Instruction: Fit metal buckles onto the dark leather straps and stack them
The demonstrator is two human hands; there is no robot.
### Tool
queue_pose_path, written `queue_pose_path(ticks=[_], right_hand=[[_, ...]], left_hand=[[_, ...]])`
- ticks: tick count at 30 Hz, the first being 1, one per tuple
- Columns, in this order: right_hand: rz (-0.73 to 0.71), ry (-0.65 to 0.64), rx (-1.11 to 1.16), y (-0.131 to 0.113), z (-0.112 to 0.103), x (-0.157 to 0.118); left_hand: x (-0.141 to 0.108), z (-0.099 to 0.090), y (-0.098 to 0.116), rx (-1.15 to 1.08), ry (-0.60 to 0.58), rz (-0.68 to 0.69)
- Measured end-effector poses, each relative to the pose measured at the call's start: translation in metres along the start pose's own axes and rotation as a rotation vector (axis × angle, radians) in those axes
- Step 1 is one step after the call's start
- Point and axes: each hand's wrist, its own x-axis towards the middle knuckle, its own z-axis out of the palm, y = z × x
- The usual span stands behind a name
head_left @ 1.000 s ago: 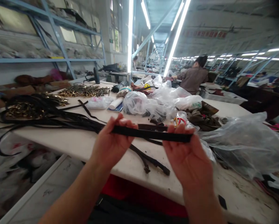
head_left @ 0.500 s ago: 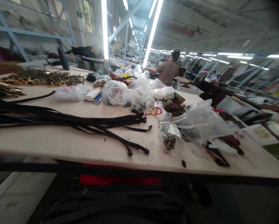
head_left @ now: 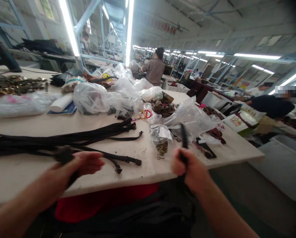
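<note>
My left hand point(head_left: 85, 163) is closed around a dark strap end point(head_left: 63, 155), which is blurred by motion, above the table's front edge. To the right, my right hand point(head_left: 189, 168) grips a black strap point(head_left: 184, 135) that sticks up past the fist and hangs below it. Whether both pieces belong to one strap cannot be made out. Beyond my left hand a bundle of black straps point(head_left: 95, 130) lies along the table, several with small dark buckles at their ends. A clear bag of small metal fittings point(head_left: 162, 145) sits between the hands, farther back.
Plastic bags point(head_left: 91, 99) are heaped at the table's middle, with red-and-yellow-handled scissors point(head_left: 145, 114) before them. Brass-coloured pieces point(head_left: 16, 84) lie at far left. A translucent bin point(head_left: 281, 165) stands right of the table point(head_left: 160, 170). Other people point(head_left: 154, 69) are farther off.
Both my hands have come into view holding dark strap pieces. The view has turned right, so the table's things appear farther left and another person shows at the right.
</note>
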Motion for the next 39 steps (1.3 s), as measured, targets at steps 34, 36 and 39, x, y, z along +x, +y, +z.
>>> queue_pose_path(ticks=[34, 36, 39], right_hand=[[0.014, 0.116, -1.052, 0.039, -0.027, 0.072], [-0.011, -0.018, -0.635, 0.042, 0.003, 0.056], [0.057, -0.192, -0.016, 0.049, 0.038, 0.041]], left_hand=[[0.024, 0.082, -0.030, 0.145, -0.447, -0.066], [0.020, 0.086, -0.029, 0.007, -0.520, -0.084], [0.013, 0.086, -0.030, -0.180, -0.579, -0.070]])
